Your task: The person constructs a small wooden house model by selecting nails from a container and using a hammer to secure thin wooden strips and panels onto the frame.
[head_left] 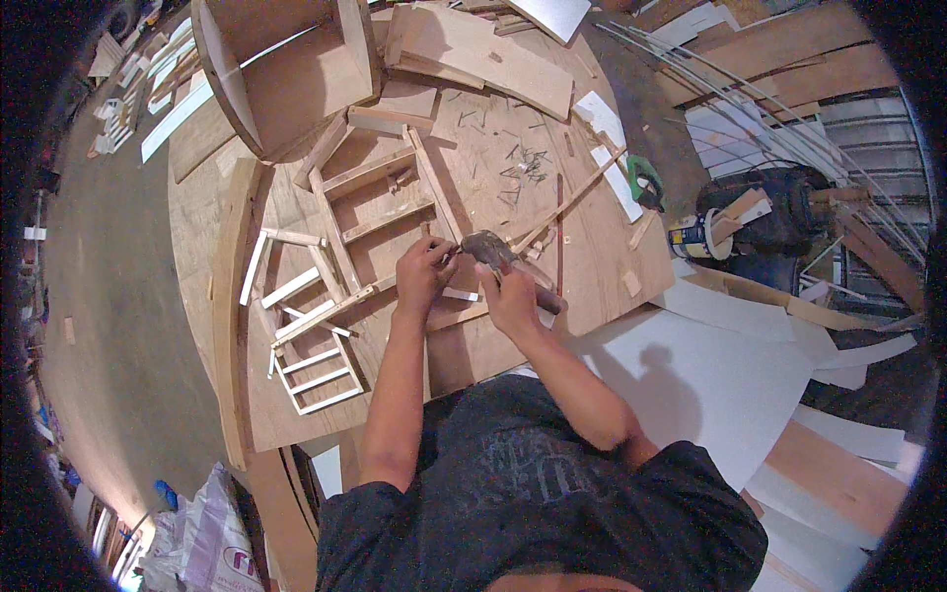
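On the plywood work table [212,316], my left hand [424,271] is closed at the near right corner of a wooden frame [434,183], its fingertips pinching something small that I cannot make out. My right hand [505,301] grips a dark hammer [490,252], whose head is beside my left fingertips. Small white-edged ladder-like frames [314,403] and loose strips lie left of my forearms. Scattered nails [523,163] lie beyond the hammer.
An open wooden box [301,84] stands at the back left, with boards [493,59] beside it. A green-handled saw [643,178] lies at the right edge. A bucket [698,237], black bags and long strips are off the right side. White sheets [691,385] lie at the lower right.
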A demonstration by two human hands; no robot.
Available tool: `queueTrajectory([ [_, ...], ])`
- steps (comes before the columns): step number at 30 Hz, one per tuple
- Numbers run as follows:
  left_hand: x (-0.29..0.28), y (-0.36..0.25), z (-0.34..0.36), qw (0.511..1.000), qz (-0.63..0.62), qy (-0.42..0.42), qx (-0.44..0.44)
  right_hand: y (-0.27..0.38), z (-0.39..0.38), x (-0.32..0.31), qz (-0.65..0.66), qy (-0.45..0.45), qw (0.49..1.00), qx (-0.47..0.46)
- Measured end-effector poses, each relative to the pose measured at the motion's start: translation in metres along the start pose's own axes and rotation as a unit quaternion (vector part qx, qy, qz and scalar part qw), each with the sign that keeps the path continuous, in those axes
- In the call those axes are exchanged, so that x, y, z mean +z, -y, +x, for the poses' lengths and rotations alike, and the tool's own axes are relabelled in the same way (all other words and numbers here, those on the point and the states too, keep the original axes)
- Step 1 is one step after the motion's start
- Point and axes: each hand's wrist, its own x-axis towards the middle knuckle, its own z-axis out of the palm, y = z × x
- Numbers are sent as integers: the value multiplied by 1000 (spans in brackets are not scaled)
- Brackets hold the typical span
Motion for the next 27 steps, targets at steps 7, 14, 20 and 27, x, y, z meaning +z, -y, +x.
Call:
queueTrajectory([
  [7, 4, 8, -5, 998, -50, -26, 18, -4, 1, 1, 23, 30, 999, 32],
  [14, 3, 1, -1, 997, -58, -44, 31, -25, -6, 13, 6, 2, 1000, -23],
  [20, 4, 0, -3, 998, -30, -39, 40, -28, -9, 17, 10, -114, 985, -127],
  [27, 6, -4, -4, 998, -38, -31, 35, -22, -5, 17, 70, -38, 995, -54],
])
